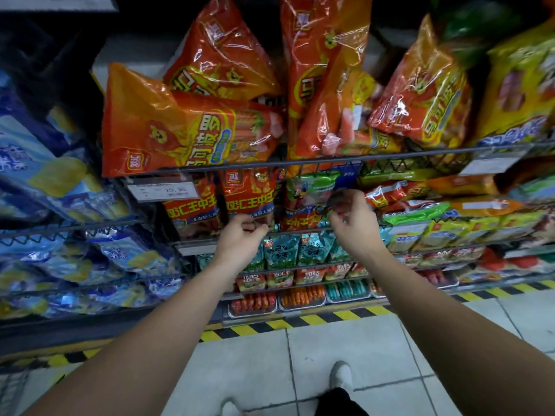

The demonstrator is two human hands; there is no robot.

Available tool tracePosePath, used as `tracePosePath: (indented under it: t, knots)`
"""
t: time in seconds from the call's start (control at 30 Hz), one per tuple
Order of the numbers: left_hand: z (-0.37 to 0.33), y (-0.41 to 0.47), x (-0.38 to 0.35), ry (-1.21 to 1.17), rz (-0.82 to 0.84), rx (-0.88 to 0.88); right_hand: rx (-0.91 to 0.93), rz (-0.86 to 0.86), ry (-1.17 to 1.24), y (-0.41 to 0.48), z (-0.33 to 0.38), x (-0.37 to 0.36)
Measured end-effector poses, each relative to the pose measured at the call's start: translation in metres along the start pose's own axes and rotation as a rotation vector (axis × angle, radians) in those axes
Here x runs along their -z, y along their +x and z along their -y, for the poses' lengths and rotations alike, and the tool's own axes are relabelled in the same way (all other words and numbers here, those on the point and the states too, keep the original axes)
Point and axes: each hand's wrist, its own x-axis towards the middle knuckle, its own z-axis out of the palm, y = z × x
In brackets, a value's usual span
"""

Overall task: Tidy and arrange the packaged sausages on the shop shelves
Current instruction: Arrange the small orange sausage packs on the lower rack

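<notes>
The person stood facing the shelves with both arms stretched to the second shelf (300,231). The left hand (240,238) sat at the wire front rail with its fingers curled just under an upright red sausage pack (250,196); whether it actually gripped the pack or only the rail could not be told. The right hand (353,219) was raised a little higher, thumb and fingers pinching the edge of a green-and-red pack (306,193) that stood just beside the red ones. Above, big orange bags (192,133) leaned every which way on the top shelf, one lying across the rail.

The step in hand looked like squaring up this middle row. To do it well, the pinched pack should probably be lifted by its seam rather than dragged, since the thin film would likely crumple and snag on the wire. The left hand would serve best steadying the red neighbours so they did not topple forward. Faces should end upright, labels outward, and clear of the price tag (163,190).
</notes>
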Motion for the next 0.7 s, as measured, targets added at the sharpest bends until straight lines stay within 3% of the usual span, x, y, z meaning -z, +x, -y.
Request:
tracePosePath:
  t: [0.2,0.33,0.7]
  knots:
    - [-0.026,0.004,-0.051,0.019,0.027,0.037,-0.046,0.162,0.080,0.040,-0.011,0.007]
    - [-0.036,-0.002,-0.075,-0.022,-0.040,0.078,-0.097,0.258,0.164,0.064,-0.016,0.002]
    - [-0.033,-0.021,-0.084,-0.190,-0.104,0.202,-0.212,0.326,0.398,0.077,-0.021,-0.013]
